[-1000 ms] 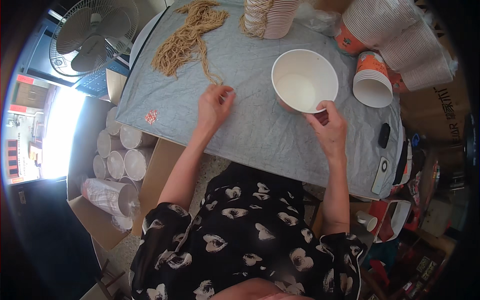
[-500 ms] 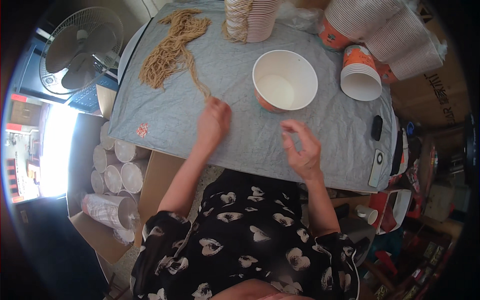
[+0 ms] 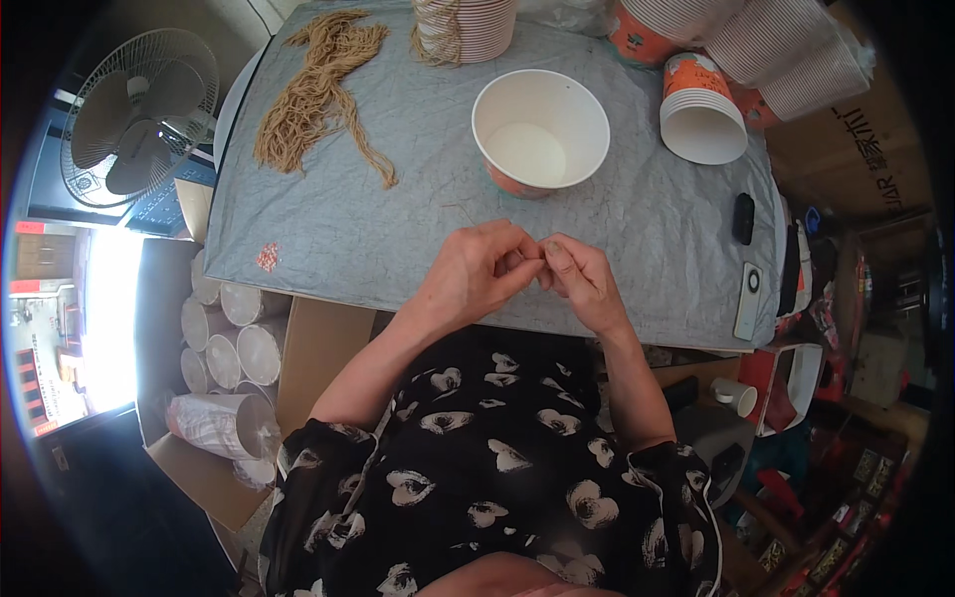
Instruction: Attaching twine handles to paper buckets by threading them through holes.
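My left hand (image 3: 477, 269) and my right hand (image 3: 585, 279) meet fingertip to fingertip above the table's near edge. Both are closed in a pinch. A thin strand of tan twine (image 3: 460, 210) pokes out beyond my left hand; most of it is hidden by the fingers. What exactly lies between the right fingertips is too small to tell. Just beyond my hands stands a large white paper bucket (image 3: 538, 149) with an orange outside, mouth up. A loose bundle of tan twine (image 3: 318, 99) lies at the far left, one tail trailing toward me.
At the back stand a stack of paper buckets (image 3: 487, 32) draped with twine and wrapped bucket stacks (image 3: 786, 60). Small orange-white bits (image 3: 268, 257) lie left. A black object (image 3: 743, 219) and a pale device (image 3: 746, 301) lie right. A carton (image 3: 328, 348) of wrapped cups sits lower left, below a fan (image 3: 139, 114).
My left hand has come away from the twine bundle's tail, moving right and nearer to me with a strand. My right hand has closed and moved in to meet it. The view has shifted slightly.
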Tool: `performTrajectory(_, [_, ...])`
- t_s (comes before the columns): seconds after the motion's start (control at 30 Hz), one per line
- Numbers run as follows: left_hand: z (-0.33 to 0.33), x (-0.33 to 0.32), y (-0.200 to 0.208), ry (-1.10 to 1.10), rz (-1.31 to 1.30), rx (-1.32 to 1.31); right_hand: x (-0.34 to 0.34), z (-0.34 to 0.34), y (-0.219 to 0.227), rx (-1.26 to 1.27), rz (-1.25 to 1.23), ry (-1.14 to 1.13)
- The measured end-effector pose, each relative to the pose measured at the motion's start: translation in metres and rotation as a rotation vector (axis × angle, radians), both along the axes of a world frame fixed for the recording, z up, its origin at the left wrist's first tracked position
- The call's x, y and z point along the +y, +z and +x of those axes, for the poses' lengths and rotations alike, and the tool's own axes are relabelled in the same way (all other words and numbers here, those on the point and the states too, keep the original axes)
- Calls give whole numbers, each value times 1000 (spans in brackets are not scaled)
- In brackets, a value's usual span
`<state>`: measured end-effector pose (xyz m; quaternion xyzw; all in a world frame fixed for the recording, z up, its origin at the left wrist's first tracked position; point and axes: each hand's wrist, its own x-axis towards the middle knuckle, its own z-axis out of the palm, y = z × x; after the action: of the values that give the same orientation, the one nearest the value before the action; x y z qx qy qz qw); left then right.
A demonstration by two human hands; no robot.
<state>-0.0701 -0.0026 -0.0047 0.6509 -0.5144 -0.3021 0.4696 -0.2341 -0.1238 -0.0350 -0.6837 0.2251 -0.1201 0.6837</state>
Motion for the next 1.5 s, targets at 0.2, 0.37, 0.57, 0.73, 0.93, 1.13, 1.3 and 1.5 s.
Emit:
performTrajectory(0.2, [6,-3,-10,-48,-43,41,-4,-9,3,-44,16,-43])
performTrajectory(0.37, [9,-2,-23,-63,21,162,1,-10,1,-115,10,-150])
performTrajectory(0.57, [5,-1,-16,-29,200,569,4,-10,8,-113,-66,-145])
performTrajectory(0.73, [7,-4,-23,-32,216,465,4,-11,7,-103,-93,-128])
performTrajectory(0.93, [8,-4,-25,-15,237,489,2,-11,-3,-74,-139,-154])
performTrajectory(1.13, [2,-12,-28,-28,103,644,2,-1,4,-218,10,-330])
performTrajectory(1.3, [27,-22,-12,46,-33,36,-32,-15,17,-250,-67,-429])
performTrajectory(1.5, [68,-45,-19,106,-170,-594,-73,-18,84,-376,-68,-424])
